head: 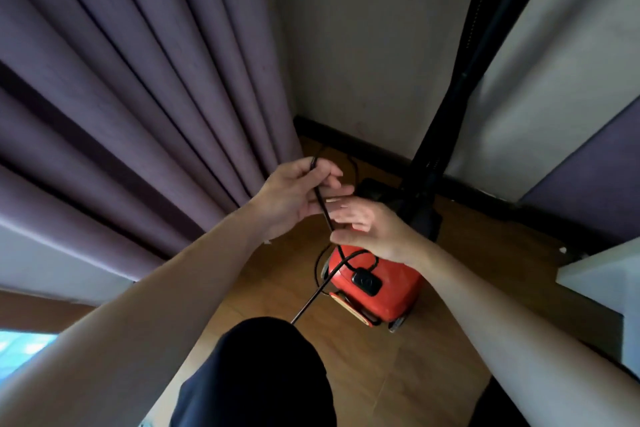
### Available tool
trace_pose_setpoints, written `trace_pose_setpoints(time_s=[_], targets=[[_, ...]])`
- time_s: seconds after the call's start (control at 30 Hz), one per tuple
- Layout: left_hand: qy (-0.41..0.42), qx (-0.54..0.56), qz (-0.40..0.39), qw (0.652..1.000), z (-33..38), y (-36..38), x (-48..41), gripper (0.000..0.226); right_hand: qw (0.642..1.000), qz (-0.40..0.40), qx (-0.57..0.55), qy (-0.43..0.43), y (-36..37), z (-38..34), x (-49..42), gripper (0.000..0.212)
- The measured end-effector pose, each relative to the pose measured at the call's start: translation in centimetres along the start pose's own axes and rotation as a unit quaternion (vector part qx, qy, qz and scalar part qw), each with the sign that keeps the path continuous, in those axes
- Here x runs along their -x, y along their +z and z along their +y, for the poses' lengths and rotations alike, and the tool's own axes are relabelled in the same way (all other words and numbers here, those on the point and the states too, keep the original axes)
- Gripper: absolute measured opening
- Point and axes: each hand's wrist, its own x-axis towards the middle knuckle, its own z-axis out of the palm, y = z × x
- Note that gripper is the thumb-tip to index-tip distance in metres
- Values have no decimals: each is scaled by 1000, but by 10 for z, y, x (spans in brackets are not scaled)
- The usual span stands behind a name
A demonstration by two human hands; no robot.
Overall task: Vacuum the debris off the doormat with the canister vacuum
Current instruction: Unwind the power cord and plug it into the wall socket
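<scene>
While the red plastic canister vacuum (pixel 375 291) sits on the wooden floor (pixel 363 378), the left hand (pixel 294 198) clasps its thin black cord (pixel 313 296), the right hand (pixel 377 229) straight-fingered alongside. Unwinding seems underway; next it needs a socket.

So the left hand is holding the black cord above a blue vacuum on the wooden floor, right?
Not quite: the vacuum is red, not blue. The head view shows the left hand holding the black cord above it, with the vacuum standing on the wooden floor.
</scene>
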Motion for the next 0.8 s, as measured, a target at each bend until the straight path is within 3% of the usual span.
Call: trace_pose_setpoints(time_s=[0.07, 0.17, 0.3, 0.43, 0.57, 0.67, 0.8], targets=[[11, 13, 3, 1000, 14, 7, -3, 24, 998, -29, 54, 24, -2, 0, 8, 71], [27, 65, 24, 997, 28, 11, -9, 27, 992, -65, 107, 30, -9, 1, 17, 46], [24, 102, 45, 993, 27, 16, -15, 23, 998, -35, 36, 38, -25, -5, 30, 31], [-26, -36, 4, 999, 12, 23, -7, 33, 999, 13, 23, 25, -43, -17, 38, 11], [-76, -257, -149, 952, -16, 34, 1, 36, 994, 108, -18, 2, -71, -37, 39, 6], [-34, -260, -132, 956, -22, 46, -2, 17, 987, 155, -34, -15, -93, -52, 45, 5], [37, -207, -73, 975, -16, 61, -6, 21, 972, 215, -90, -36, -107, -56, 56, 15]])
